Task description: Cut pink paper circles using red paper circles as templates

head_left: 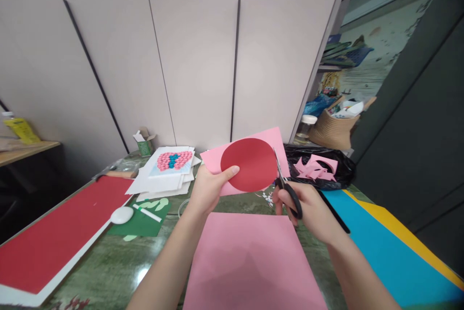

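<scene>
Both forearms reach forward over the table (108,271) and converge, wrists raised above the surface. The left hand (208,189) is angled inward, its thumb laid flat across the near-left edge of a red disc (252,165). The fingers are hidden behind the paper; the grip is closed, pinching the disc against a pink piece (281,143) that backs it. Both layers are suspended above the table, tilted to face the person, with pink margin showing around parts of the disc.

The right hand (312,204) is closed around the black handles of a pair of scissors (294,201). The blades point away from the person and lie along the right edge of the disc, over the pink margin. Whether the blades are parted I cannot tell from here.

The disc sits between the two hands: right of the left thumb, left of the blades. Nearer the person, a large pink sheet (250,261) lies flat on the table. Beyond the right hand, a black bag (348,167) holds pink scraps (315,169).
</scene>
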The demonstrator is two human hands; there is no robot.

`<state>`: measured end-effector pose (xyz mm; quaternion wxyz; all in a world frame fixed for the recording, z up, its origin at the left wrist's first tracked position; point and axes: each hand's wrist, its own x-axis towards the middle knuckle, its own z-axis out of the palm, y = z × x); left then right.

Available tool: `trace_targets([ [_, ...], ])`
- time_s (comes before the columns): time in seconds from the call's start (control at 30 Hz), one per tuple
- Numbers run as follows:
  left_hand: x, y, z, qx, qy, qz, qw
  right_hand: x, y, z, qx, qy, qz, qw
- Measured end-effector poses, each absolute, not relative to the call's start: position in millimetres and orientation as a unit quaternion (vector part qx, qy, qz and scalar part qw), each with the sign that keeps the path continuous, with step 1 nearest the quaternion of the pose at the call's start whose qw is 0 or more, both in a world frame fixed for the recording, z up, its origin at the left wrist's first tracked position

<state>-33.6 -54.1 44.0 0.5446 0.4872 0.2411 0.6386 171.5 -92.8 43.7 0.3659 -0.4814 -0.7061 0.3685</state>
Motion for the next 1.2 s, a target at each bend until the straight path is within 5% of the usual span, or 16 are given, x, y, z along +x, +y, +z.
trace_targets([
  [1.2,-39,-50,40,0.513,0.299,0.614,0.520,171,-82,43,-0.496,-0.697,0.370,0.361],
])
